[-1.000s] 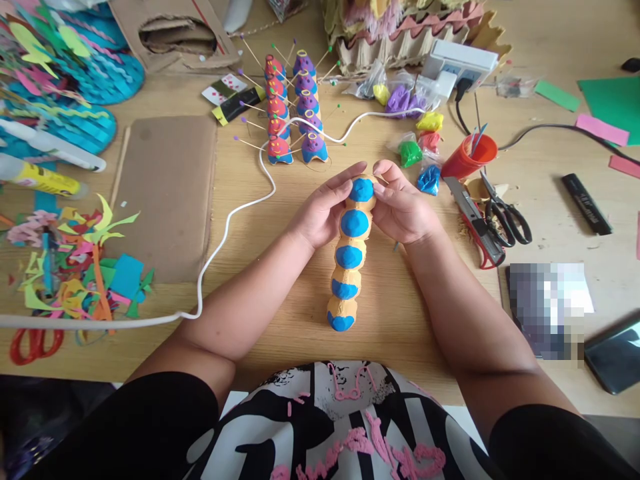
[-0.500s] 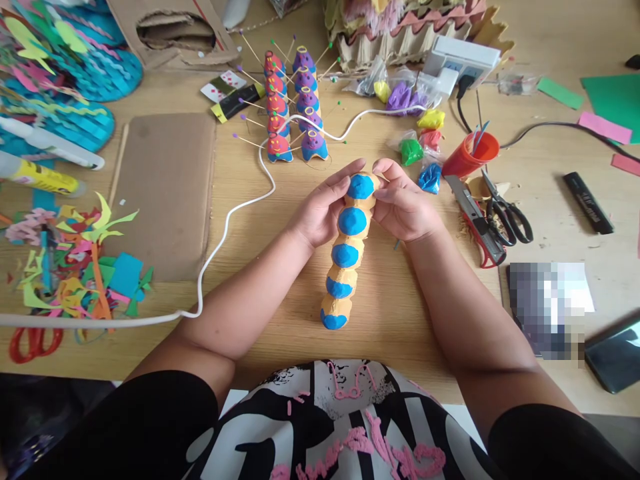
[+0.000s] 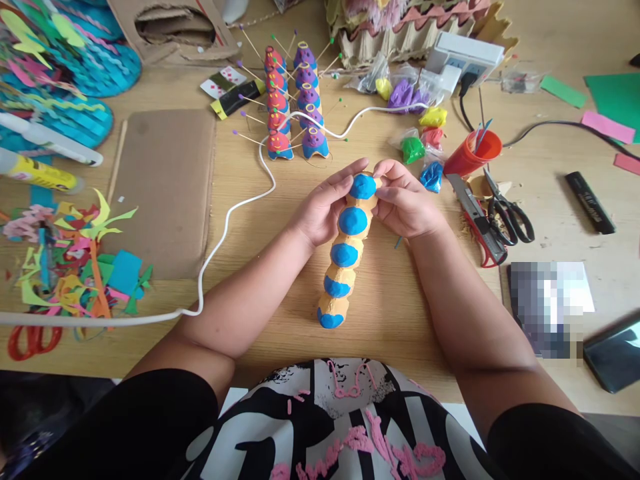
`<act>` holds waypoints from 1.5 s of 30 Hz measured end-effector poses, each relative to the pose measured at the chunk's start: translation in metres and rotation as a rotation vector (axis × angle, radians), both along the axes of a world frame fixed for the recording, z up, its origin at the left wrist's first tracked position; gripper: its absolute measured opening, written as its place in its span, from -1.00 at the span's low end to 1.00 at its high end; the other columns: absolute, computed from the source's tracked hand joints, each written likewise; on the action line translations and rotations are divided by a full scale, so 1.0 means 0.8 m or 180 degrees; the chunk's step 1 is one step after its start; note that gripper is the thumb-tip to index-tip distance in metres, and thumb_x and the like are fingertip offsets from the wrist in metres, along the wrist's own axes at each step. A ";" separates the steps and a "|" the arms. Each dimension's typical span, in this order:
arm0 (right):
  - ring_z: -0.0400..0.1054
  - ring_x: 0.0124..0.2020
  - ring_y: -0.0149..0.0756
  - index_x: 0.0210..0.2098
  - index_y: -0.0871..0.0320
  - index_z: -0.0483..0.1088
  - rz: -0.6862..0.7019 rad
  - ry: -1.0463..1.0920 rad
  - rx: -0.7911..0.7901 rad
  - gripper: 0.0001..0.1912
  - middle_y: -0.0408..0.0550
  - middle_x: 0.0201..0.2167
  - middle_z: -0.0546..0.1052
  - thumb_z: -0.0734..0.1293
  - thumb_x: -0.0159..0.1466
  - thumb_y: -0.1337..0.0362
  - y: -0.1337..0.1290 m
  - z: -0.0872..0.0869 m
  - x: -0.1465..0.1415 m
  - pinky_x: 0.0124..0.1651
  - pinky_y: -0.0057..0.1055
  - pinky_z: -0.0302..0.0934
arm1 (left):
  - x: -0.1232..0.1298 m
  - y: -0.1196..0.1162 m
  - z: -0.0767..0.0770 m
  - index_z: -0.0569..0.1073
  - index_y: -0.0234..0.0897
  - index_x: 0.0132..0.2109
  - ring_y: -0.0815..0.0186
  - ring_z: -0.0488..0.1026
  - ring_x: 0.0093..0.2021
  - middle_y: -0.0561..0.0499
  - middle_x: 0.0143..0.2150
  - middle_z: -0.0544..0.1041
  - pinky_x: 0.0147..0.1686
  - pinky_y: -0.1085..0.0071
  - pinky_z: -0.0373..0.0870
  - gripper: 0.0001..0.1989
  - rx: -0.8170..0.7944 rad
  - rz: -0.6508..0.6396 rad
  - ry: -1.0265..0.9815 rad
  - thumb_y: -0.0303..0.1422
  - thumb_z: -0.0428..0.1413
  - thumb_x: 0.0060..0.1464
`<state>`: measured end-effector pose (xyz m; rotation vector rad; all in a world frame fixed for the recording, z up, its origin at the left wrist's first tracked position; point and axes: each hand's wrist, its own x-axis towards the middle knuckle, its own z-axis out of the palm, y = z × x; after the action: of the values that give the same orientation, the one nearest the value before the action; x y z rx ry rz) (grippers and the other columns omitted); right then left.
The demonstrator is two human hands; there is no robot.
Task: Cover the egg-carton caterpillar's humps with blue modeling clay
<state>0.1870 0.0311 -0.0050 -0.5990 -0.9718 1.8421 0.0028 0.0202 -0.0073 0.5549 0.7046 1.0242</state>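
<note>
An egg-carton strip [image 3: 356, 221] of several tan cups, each topped with a blue patch, is held above the wooden table with its near end toward my body. My left hand [image 3: 327, 203] grips the far cup from the left, thumb on top. From the right, my right hand [image 3: 403, 200] pinches that same cup's edge between thumb and fingers. Beyond my hands stand two finished-looking strips, one with red faces [image 3: 277, 103] and one with purple faces [image 3: 310, 100], both with thin sticks poking out.
A white cable [image 3: 227, 227] crosses the table by my left forearm. Cardboard [image 3: 165, 193] and paper scraps [image 3: 80, 267] lie left. Rightward are clay bags [image 3: 413, 150], a red cup [image 3: 473, 153], a box cutter [image 3: 477, 220], black scissors [image 3: 510, 213] and a phone [image 3: 615, 350].
The strip's near end has swung slightly left, while its far end has shifted a little right. Both hands keep their hold.
</note>
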 end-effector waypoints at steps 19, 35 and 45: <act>0.45 -0.43 -0.46 -0.12 -0.07 0.31 -0.0218 -0.0232 0.0058 -0.51 -0.36 -0.39 0.52 0.65 0.18 0.25 -0.005 0.010 -0.006 -0.47 -0.60 0.38 | 0.006 0.000 0.000 0.42 0.02 0.51 0.14 0.71 0.25 0.04 0.01 0.78 0.26 0.21 0.63 -0.46 -0.0116 -0.0015 -0.0290 -0.14 0.17 0.47; 0.53 -0.33 -0.37 -0.11 -0.07 0.36 -0.0092 -0.0128 -0.0009 -0.61 -0.30 -0.29 0.59 0.61 0.27 0.11 -0.007 0.011 -0.003 -0.36 -0.48 0.47 | 0.003 -0.004 0.004 0.60 -0.02 0.30 0.17 0.71 0.18 0.07 -0.12 0.76 0.13 0.29 0.64 -0.65 0.0096 -0.0025 -0.0127 -0.22 0.15 0.46; 0.58 -0.28 -0.42 -0.10 -0.06 0.36 -0.0041 0.0046 0.0209 -0.57 -0.32 -0.27 0.61 0.66 0.27 0.13 -0.004 -0.001 -0.005 -0.25 -0.51 0.53 | 0.004 -0.003 0.005 0.63 -0.11 0.23 0.25 0.75 0.11 0.08 -0.10 0.78 0.08 0.39 0.62 -0.70 0.0020 -0.0047 -0.0187 -0.28 0.10 0.50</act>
<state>0.1833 0.0279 -0.0057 -0.5501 -1.0128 1.7938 0.0063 0.0175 -0.0033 0.5326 0.6447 1.0254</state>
